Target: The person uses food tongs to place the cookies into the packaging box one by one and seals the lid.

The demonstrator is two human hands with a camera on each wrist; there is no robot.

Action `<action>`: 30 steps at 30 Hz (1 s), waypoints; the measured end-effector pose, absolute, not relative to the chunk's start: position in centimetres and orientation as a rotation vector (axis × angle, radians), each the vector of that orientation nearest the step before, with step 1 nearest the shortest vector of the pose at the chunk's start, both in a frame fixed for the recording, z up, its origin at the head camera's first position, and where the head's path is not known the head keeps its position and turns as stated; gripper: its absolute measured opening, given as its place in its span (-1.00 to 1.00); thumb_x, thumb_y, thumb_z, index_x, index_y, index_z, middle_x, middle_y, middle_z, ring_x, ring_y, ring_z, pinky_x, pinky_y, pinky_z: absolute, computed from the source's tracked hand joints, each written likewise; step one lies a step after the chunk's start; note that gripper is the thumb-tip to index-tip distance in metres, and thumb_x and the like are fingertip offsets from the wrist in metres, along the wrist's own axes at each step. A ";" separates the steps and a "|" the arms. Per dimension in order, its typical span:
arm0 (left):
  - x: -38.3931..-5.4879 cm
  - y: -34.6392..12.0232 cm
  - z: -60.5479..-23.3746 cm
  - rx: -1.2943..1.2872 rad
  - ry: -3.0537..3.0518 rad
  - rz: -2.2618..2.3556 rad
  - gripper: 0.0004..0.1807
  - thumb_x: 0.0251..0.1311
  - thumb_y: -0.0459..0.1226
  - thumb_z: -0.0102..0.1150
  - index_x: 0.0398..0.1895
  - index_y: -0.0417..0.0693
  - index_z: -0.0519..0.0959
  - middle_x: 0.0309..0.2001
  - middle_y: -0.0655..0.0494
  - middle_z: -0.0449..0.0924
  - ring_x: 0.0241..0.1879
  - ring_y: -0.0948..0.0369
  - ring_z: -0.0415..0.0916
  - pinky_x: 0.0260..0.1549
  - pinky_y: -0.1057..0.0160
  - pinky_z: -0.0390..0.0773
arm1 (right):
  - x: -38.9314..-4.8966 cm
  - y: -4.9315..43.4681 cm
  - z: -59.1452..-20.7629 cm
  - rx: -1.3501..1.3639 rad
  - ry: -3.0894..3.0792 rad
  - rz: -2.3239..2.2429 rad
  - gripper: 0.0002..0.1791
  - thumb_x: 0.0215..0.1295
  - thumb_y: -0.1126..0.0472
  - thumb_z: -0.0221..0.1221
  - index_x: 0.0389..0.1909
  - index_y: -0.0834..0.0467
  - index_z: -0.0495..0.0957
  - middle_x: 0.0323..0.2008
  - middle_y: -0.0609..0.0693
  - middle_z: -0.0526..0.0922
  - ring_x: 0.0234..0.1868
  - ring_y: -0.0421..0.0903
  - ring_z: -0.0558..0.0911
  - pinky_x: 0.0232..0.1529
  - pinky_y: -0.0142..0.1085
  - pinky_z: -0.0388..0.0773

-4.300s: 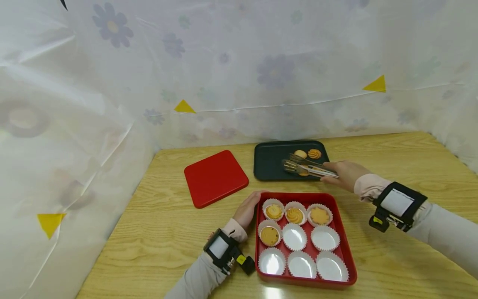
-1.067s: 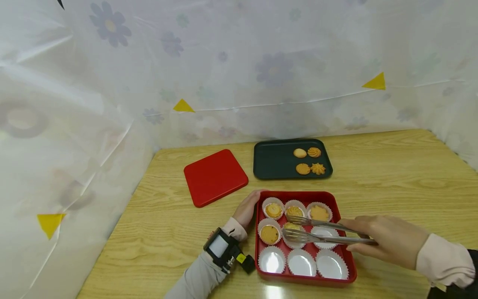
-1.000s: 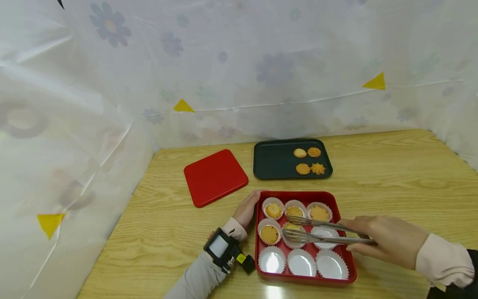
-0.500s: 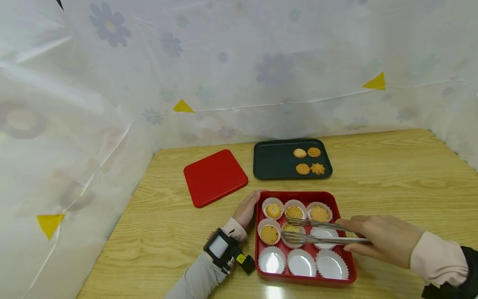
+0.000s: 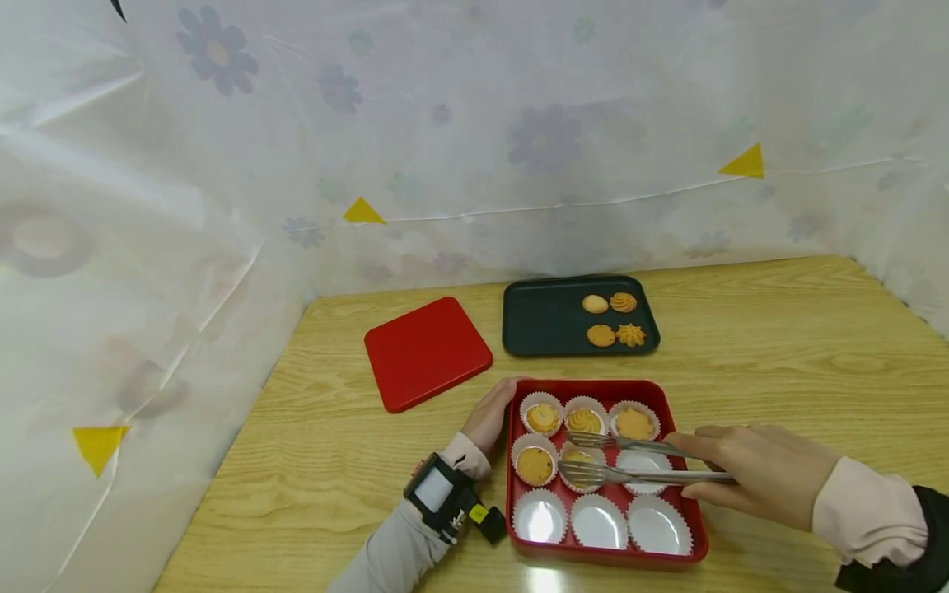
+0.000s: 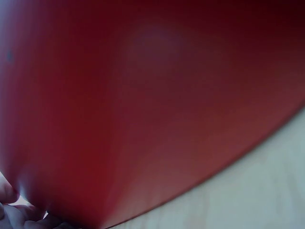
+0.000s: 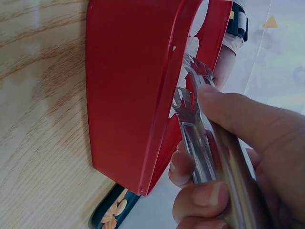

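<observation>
My right hand [image 5: 764, 471] grips steel tongs [image 5: 667, 476] reaching in over the right wall of a red square box [image 5: 689, 527]. The tongs' two slotted ends stand apart around a cookie [image 5: 579, 455] in the middle paper cup, partly covering it. A round cookie [image 5: 535, 466] fills the cup to its left, and the back row holds a cookie [image 5: 544, 417], a swirled cookie [image 5: 584, 421] and a flower-shaped cookie [image 5: 634, 424]. Bare white cups [image 5: 599, 523] make up the front row. My left hand [image 5: 489, 418] holds the box at its back left corner, fingers bent against the wall.
Behind the box lies a dark tray [image 5: 541, 321] with several cookies [image 5: 601, 335] at its right end. A flat red lid [image 5: 428, 354] rests on the wooden table [image 5: 311, 461] to the back left. Plastic sheeting [image 5: 519, 123] hangs around the table.
My right hand and the tongs have moved from the tray to the box, and a cookie now lies in the middle cup. Over the last second they shift slightly left. My left hand stays put.
</observation>
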State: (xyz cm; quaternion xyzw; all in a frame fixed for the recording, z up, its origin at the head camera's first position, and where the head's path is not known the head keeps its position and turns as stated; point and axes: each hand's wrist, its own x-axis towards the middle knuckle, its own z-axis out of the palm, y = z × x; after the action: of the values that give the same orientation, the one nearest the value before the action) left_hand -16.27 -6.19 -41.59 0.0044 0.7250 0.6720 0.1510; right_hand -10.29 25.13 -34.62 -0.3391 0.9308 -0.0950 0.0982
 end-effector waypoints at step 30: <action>-16.4 -6.2 -41.7 0.034 2.100 1.916 -0.55 0.51 -0.07 -0.30 0.25 -0.03 0.45 0.16 -0.02 0.49 0.14 0.13 0.36 0.29 -0.02 0.21 | -14.0 27.5 -32.1 -1.012 2.841 -0.611 -0.34 0.19 0.02 0.32 0.15 0.42 0.46 -0.34 -0.17 0.56 -0.54 -0.44 0.32 -0.53 -0.45 0.33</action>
State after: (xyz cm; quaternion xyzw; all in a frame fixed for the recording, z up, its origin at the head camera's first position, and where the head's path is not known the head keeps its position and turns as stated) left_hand -16.40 -6.22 -41.72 0.0119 0.7305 0.6664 0.1488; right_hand -14.02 27.49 -32.05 -0.3287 0.9227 -0.1986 0.0324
